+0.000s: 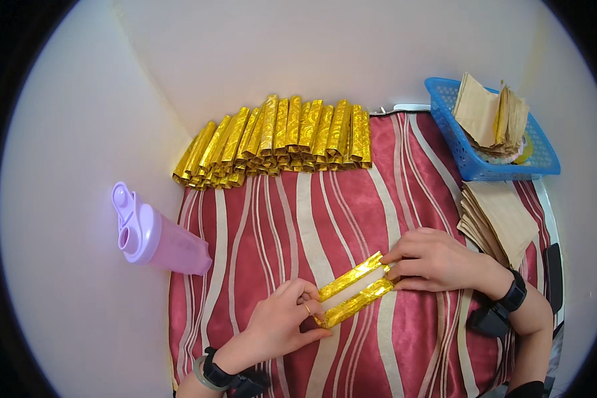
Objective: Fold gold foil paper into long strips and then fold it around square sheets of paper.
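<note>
A gold foil paper piece (350, 274) lies slantwise on the striped cloth, its two long sides folded up and a white strip showing along the middle. At its lower left end, my left hand (280, 320) pinches the foil between thumb and fingers; a ring is on one finger. My right hand (438, 261) grips the upper right end, fingertips closed on the folded edges. Parts of both ends are hidden by the fingers. Beyond my hands, several gold foil tubes (272, 136) are stacked in a row at the back.
A lilac shaker bottle (169, 239) leans at the left. At the back right, a blue plastic basket (504, 171) holds brown paper sheets (477, 109). More brown sheets (501, 215) lie in front of it. A maroon striped cloth (278, 252) covers the surface, with pale walls around.
</note>
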